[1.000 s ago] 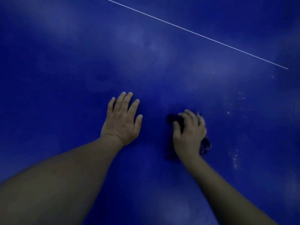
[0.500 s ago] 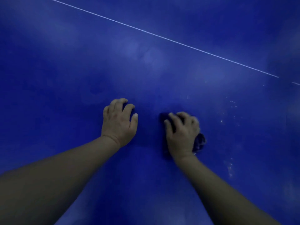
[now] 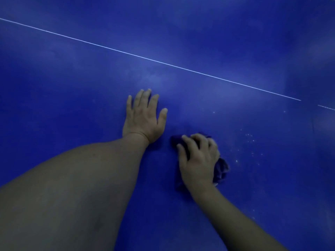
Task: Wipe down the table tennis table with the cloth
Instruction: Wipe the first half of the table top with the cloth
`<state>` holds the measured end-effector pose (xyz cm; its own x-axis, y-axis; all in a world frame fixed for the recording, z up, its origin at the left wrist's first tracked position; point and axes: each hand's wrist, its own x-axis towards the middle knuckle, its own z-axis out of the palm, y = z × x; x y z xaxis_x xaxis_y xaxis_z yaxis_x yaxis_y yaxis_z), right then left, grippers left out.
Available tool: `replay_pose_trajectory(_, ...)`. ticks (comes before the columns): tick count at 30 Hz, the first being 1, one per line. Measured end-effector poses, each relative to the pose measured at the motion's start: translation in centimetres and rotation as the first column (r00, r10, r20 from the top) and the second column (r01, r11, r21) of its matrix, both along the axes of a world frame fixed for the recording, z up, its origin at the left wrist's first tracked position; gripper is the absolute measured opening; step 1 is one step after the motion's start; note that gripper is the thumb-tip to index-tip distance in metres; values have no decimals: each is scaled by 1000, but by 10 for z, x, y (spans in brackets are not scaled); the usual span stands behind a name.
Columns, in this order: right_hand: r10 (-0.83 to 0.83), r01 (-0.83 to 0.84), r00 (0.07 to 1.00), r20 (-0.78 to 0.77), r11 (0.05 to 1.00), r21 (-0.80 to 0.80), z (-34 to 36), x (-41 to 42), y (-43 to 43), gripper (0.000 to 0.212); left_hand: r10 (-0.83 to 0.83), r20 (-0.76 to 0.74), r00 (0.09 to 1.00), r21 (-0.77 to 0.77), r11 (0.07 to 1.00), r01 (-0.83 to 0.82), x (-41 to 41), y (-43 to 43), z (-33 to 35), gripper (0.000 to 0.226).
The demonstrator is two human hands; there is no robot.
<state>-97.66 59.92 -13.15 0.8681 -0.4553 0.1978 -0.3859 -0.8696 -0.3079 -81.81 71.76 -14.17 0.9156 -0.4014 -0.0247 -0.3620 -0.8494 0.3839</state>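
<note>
The blue table tennis table (image 3: 217,42) fills the whole view. A thin white line (image 3: 163,62) runs across it from upper left to right. My left hand (image 3: 143,117) rests flat on the surface with fingers straight. Just to its right and nearer to me, my right hand (image 3: 198,160) grips a dark blue-purple cloth (image 3: 221,169), fingers curled over it and pressing it onto the table. Most of the cloth is hidden under the hand; bits stick out at its right side and beyond the fingertips.
Small pale specks (image 3: 250,140) dot the surface to the right of the cloth. Faint lighter smears show on the table beyond my left hand. The light is dim.
My left hand's fingers, curled half a second ago, now lie straight on the table. My right hand with the cloth has drawn back towards me. The view has shifted, so the white line sits lower.
</note>
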Motion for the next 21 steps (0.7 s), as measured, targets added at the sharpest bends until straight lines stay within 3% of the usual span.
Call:
replay_pose_trajectory(5, 310, -309, 950, 24, 951, -25, 1, 72, -10, 26, 13, 0, 1000, 36, 999, -13, 3, -1, 4, 80)
replay_pose_trajectory(7, 221, -219, 975, 23, 975, -47, 3, 118, -44, 26, 10, -3, 1000, 66, 998, -10, 2, -2, 4, 80)
replay_pose_trajectory(9, 4, -4, 999, -38, 1000, -17, 5, 147, -84, 32, 3, -15, 1000, 85, 996, -2, 2, -3, 4, 79)
replay_pose_trajectory(12, -200, 204, 976, -90, 979, 31, 3, 126, -100, 34, -8, -32, 999, 110, 994, 12, 3, -5, 3, 78)
replay_pose_trajectory(14, -169, 170, 985, -27, 985, 19, 4, 94, -70, 29, -5, -29, 1000, 124, 992, 9, 2, -5, 2, 78)
replay_pose_trajectory(16, -35, 35, 999, -8, 999, -2, 0, 83, -35, 25, -5, -25, 1000, 133, 991, 8, 3, -6, 3, 78)
replay_pose_trajectory(18, 81, -81, 996, -22, 997, -4, -2, 108, -20, 25, 2, -27, 1000, 128, 992, 2, 3, -6, 4, 78)
replay_pose_trajectory(21, 90, -91, 995, -32, 996, -24, 2, 172, -40, 29, 12, -13, 1000, 131, 991, -11, 3, -5, 6, 77)
